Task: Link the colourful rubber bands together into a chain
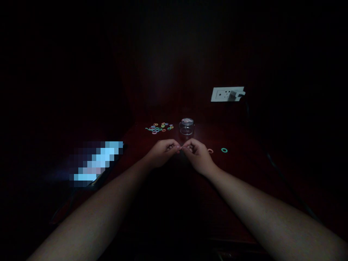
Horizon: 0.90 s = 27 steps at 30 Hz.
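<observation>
My left hand (165, 151) and my right hand (198, 155) meet above the dark red table, both closed in a pinch. Between their fingertips is a small pinkish hair tie (181, 147), mostly hidden by the fingers. Just behind the hands stands a clear lidded jar (186, 127). To its left lies a loose cluster of several colourful hair ties (157, 129). Right of my right hand, an orange-pink hair tie (210, 151) and a green hair tie (224, 150) lie flat and apart.
A lit screen (99, 163), blurred into blocks, glows at the left. On the back wall a white socket plate (221, 94) holds a plugged-in charger (237, 95). A dark cable (288, 181) runs along the right side. The surroundings are very dark.
</observation>
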Tool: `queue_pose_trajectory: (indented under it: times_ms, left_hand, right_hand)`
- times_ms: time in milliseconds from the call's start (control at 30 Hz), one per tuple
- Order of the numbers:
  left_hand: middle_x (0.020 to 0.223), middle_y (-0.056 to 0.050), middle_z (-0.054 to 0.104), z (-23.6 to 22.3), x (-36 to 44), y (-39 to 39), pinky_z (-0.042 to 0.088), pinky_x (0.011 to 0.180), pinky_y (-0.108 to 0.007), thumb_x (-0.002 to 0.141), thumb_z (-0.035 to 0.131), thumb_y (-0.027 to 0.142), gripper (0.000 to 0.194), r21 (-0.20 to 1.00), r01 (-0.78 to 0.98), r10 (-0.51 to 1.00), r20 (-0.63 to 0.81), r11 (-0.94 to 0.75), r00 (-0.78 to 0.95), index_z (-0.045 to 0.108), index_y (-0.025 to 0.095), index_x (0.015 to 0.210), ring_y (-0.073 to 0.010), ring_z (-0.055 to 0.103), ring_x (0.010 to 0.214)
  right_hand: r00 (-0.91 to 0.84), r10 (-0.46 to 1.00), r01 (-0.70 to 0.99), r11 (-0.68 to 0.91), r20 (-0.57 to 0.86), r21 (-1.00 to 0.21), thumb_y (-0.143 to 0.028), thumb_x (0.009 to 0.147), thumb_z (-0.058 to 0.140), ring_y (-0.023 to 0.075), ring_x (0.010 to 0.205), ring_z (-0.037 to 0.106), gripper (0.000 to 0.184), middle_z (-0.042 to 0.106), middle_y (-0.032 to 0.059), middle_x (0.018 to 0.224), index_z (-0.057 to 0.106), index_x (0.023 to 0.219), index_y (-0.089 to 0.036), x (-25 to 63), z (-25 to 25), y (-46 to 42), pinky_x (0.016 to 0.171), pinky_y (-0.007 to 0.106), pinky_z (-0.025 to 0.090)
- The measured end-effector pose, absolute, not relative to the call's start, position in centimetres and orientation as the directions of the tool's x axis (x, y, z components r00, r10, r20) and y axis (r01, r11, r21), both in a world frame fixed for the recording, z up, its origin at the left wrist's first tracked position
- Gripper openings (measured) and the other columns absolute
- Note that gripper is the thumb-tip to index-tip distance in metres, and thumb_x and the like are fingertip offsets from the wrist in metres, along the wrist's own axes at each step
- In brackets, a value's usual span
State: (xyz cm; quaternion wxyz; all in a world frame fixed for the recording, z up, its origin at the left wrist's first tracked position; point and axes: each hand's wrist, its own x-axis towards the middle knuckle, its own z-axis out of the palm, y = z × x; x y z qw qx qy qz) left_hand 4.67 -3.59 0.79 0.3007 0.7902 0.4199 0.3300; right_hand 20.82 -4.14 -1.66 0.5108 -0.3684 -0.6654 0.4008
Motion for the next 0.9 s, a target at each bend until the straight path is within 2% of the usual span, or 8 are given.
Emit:
queue_pose_trajectory:
  times_ms: [167, 533, 900]
  left_hand:
    - [0.071, -0.001, 0.06, 0.82, 4.68, -3.59, 0.039, 0.058, -0.021, 0.082, 0.043, 0.035, 0.028, 0.722, 0.494, 0.857, 0.277, -0.485, 0.435, 0.059, 0.014, 0.076, -0.0103, 0.051, 0.064]
    - [0.069, -0.001, 0.059, 0.98, 4.75, -3.86, 0.037, 0.052, -0.018, 0.081, 0.046, 0.036, 0.028, 0.746, 0.482, 0.861, 0.242, -0.459, 0.446, 0.06, 0.013, 0.079, -0.0084, 0.049, 0.058]
    - [0.063, 0.0, 0.057, 1.0, 4.62, -3.77, 0.037, 0.051, -0.018, 0.079, 0.049, 0.035, 0.025, 0.698, 0.517, 0.855, 0.292, -0.497, 0.428, 0.061, 0.013, 0.076, -0.0079, 0.046, 0.055]
  right_hand:
    - [-0.223, 0.898, 0.082, 0.405, 0.379, -0.911, -0.028, 0.073, 0.053, 0.0062, 0.046, 0.035, 0.013, 0.041, -0.0052, 0.054, 0.05, 0.072, -0.016, 20.82, -1.76, -4.1, 0.042, 0.019, 0.026]
    - [-0.213, 0.899, 0.118, 0.411, 0.381, -0.904, -0.027, 0.075, 0.05, 0.0071, 0.049, 0.037, 0.011, 0.043, -0.0042, 0.056, 0.051, 0.073, -0.016, 20.98, -1.79, -4.02, 0.044, 0.019, 0.028]
    - [-0.206, 0.906, 0.106, 0.396, 0.37, -0.912, -0.027, 0.074, 0.051, 0.0072, 0.047, 0.039, 0.01, 0.044, -0.0045, 0.054, 0.05, 0.072, -0.017, 20.71, -1.87, -3.88, 0.043, 0.019, 0.028]
